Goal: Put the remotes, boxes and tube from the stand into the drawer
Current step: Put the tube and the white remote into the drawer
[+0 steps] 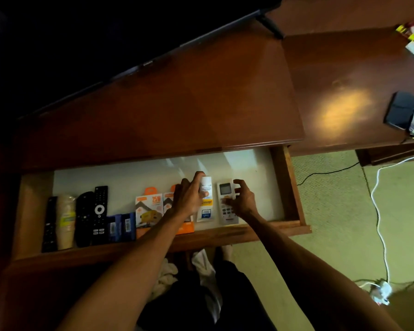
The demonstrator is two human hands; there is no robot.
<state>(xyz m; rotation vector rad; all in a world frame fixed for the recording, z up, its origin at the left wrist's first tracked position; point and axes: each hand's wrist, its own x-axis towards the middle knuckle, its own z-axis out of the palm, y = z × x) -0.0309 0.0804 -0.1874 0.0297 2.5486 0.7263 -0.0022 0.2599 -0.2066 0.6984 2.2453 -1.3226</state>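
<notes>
the left hand (pixel 189 197) is laid over the white tube (pixel 206 199), fingers curled round its upper part as it lies flat in the drawer (pixel 294 194). the right hand (pixel 243 199) is held loosely spread at the white remote (pixel 227 201), fingertips touching its right edge, nothing gripped; the remote is seen just beside the tube, to its right.

the task is judged nearly complete. along the drawer's front edge a row is already laid: a slim black remote (pixel 49 223) at far left, a stack of paper cups (pixel 66 220), a rounded black remote (pixel 83 218), a longer black remote (pixel 99 213), two dark blue boxes (pixel 121 226), then two orange-and-white boxes (pixel 148 209), the second partly hidden under the left hand. the stand top (pixel 177 101) is shown bare of loose items. only letting go of the tube and remote appears to be left. things on the counter (pixel 344 91) at right are too blurred to name.
</notes>
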